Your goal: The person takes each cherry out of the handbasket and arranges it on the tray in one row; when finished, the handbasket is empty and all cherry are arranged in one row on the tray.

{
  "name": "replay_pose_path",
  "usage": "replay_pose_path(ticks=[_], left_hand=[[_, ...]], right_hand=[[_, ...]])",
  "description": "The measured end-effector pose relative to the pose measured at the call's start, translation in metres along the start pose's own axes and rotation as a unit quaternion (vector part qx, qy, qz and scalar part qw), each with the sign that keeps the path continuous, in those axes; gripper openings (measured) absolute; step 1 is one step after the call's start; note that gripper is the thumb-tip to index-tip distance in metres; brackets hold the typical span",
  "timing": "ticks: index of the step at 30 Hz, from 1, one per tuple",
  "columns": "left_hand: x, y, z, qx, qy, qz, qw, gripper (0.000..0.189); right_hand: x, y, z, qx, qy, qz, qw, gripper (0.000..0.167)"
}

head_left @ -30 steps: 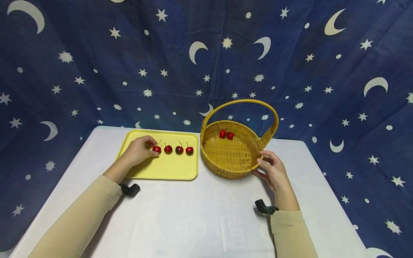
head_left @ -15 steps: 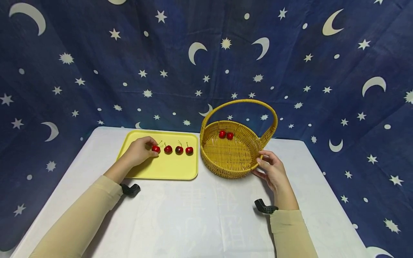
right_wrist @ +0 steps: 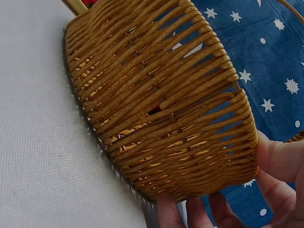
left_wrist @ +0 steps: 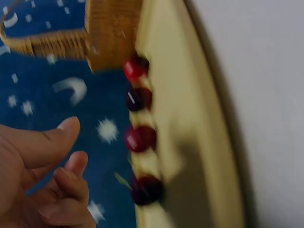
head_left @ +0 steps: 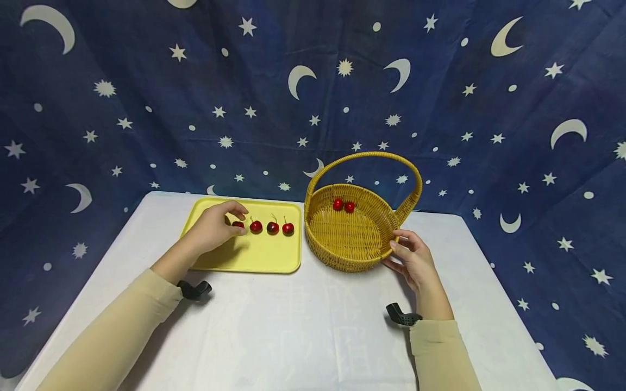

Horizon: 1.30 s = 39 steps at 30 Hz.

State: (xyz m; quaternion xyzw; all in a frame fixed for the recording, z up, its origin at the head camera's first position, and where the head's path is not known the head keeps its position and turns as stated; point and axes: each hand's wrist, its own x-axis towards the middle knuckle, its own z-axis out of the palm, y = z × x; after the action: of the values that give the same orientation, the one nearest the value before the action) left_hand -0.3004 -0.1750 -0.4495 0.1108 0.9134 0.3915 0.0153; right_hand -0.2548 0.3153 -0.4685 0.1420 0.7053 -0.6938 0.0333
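My left hand [head_left: 215, 225] hovers over the left part of the yellow tray [head_left: 264, 258], thumb and fingertips apart with nothing between them. Just beyond its fingers, partly hidden by them in the head view, lies a dark red cherry [left_wrist: 147, 190] with a stem. It ends a row of several cherries, among them a middle one [head_left: 256, 227] and the rightmost [head_left: 288, 229]. My right hand [head_left: 415, 260] grips the right rim of a wicker basket [head_left: 342, 263], thumb on the rim and fingers against the outer wall [right_wrist: 161, 114]. Two cherries [head_left: 344, 206] sit inside at the back.
The basket's tall arched handle [head_left: 367, 155] rises above its bowl. Tray and basket stand side by side on a white-covered table [head_left: 293, 331]. A dark blue curtain [head_left: 244, 81] with moons and stars hangs right behind them.
My left thumb and fingers have parted from the leftmost cherry, and the hand has risen slightly off it. That cherry stays on the tray. My right hand keeps its hold on the basket.
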Motion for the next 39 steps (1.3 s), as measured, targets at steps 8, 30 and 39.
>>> replay_pose_path(ticks=[8,30,39], left_hand=[[-0.006,0.077,0.028,-0.069,-0.066,0.123,0.9878,0.046],[0.106,0.163,0.152,-0.17,-0.184,0.109,0.9619,0.076],[0.129,0.154,0.157,-0.194,-0.15,-0.007,0.9695,0.077]], right_hand=[[0.0,0.0,-0.001,0.0,-0.002,-0.004,1.0,0.038],[0.0,-0.001,-0.006,0.001,-0.007,-0.009,0.9999,0.035],[0.001,0.003,-0.001,0.0,-0.01,-0.012,0.9999,0.036]])
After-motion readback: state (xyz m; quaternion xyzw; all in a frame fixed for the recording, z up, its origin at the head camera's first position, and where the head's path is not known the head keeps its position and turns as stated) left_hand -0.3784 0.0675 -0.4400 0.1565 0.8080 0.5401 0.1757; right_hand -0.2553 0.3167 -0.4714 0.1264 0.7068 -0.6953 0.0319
